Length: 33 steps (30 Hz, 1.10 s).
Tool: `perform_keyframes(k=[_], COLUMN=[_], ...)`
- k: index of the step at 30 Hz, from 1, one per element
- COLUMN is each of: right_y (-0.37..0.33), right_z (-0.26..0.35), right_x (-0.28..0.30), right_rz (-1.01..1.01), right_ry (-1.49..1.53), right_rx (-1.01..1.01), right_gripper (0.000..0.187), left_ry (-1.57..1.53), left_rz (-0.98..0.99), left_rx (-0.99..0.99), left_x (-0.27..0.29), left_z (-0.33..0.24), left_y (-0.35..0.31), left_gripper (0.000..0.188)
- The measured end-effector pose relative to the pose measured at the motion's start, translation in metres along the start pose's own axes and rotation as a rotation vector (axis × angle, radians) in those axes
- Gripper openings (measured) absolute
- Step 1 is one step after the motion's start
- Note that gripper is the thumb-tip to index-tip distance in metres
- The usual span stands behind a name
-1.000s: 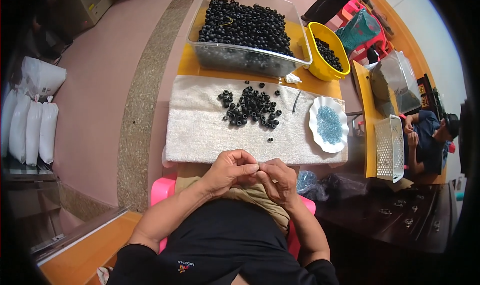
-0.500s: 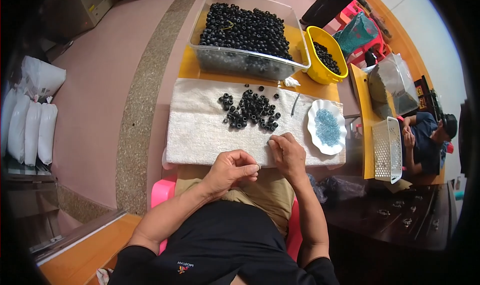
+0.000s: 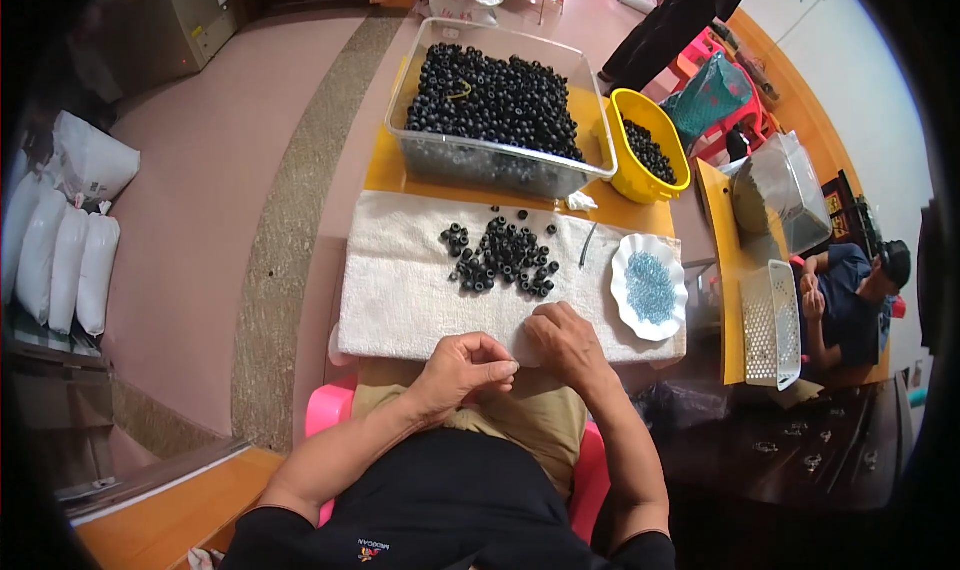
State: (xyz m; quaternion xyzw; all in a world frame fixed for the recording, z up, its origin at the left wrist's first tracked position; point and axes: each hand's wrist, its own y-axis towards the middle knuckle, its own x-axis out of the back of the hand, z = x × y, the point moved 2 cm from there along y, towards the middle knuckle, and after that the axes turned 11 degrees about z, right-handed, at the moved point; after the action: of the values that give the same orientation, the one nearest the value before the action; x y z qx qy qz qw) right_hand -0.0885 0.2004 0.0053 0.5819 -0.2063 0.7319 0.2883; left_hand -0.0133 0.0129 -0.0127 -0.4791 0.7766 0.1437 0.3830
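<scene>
Over my lap, just off the front edge of a white towel point(image 3: 400, 315), my left hand point(image 3: 462, 375) is closed, thumb and forefinger pinched together; anything between them is too small to name. My right hand point(image 3: 568, 342) is at the towel's front edge, fingers bent downward and pressed together, the tips mostly hidden. Beyond it lies a loose pile of black, round, hollow pieces point(image 3: 508, 255). Right of the pile is a thin dark stick-like tool point(image 3: 588, 244). A white scalloped plate point(image 3: 622, 310) of small light-blue bits point(image 3: 651, 288) sits at the towel's right.
Behind the towel, a large clear bin point(image 3: 500, 160) of black pieces and a yellow tub point(image 3: 640, 185) stand on the wooden table. A white perforated basket point(image 3: 772, 335) is on a table at right, near a seated person point(image 3: 850, 295). White sacks point(image 3: 60, 265) line the left.
My right hand has turned more palm-down and shifted slightly left, toward my left hand. The left hand keeps its pinch. The whole view has tilted, so the table sits lower.
</scene>
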Motion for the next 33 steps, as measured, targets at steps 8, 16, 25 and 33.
perform_keyframes(k=[8,16,25,33], right_y=[0.004,-0.001,-0.005,-0.004], right_z=[0.005,0.001,0.009,0.009], right_x=[0.008,-0.001,-0.001,-0.001], right_rz=[0.114,0.055,-0.115,-0.111], right_ry=[0.027,0.050,0.043,0.056], right_rx=[-0.043,-0.054,0.049,0.034], right_gripper=[0.016,0.020,0.014,0.016], left_ry=[0.022,0.029,0.019,0.023], left_rz=[-0.001,0.007,0.018,0.010], left_rx=[-0.013,-0.030,-0.049,-0.057], left_x=[0.001,0.001,0.003,0.005], left_z=[0.000,-0.002,-0.001,-0.002], left_y=[-0.001,-0.001,-0.001,0.000], left_gripper=[0.010,0.010,0.010,0.010])
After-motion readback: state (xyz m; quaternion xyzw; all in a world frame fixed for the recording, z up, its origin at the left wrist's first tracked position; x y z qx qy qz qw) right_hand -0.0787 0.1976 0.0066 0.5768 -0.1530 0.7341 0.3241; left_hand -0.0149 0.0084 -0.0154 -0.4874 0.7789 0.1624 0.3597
